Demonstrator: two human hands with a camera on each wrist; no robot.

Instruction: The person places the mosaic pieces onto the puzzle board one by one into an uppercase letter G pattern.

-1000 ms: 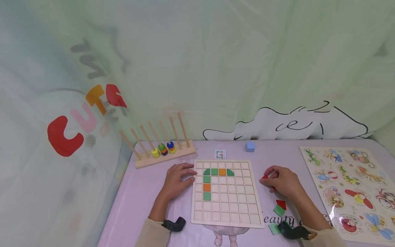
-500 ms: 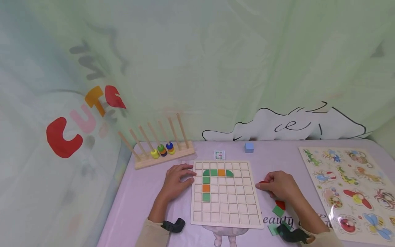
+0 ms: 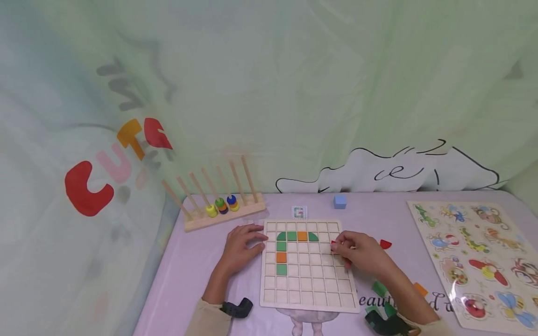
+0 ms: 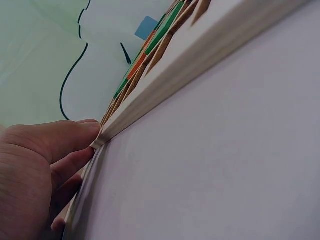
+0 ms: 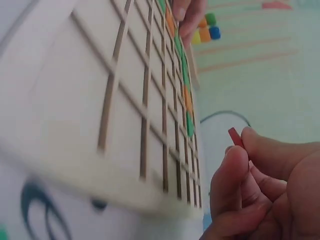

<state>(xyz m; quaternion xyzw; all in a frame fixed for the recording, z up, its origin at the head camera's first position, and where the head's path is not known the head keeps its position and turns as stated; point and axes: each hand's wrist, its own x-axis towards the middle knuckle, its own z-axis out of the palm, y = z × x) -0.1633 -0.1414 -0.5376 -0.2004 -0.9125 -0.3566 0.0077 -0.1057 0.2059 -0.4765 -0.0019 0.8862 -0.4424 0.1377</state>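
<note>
Head view: table [image 3: 180,280] carries animal puzzle [image 3: 475,261] (cut off at right), grid board [image 3: 310,284], peg rack [image 3: 249,206]. My left hand [image 3: 242,245], fingers apart, touches the board; my right hand [image 3: 361,253], above its right side, pinches a partly hidden red piece [image 5: 235,136]. Right arm [image 3: 407,291] partly blocks green tiles [image 3: 379,288].

cut-off words on curtain and cloth

on the curtain [image 3: 273,93], left of the frame, big letters climb rightward: a red "c" [image 3: 77,192], a pink "u" [image 3: 121,176], an orange "t" [image 3: 132,136], then a red shape [image 3: 155,131], its letter uncertain. grey lettering [image 3: 119,88] above is too blurred to read. on the tablecloth [image 3: 189,266], lower right, black print [image 3: 373,301] reads "eaut" before a forearm [image 3: 405,289] crosses it.
</note>
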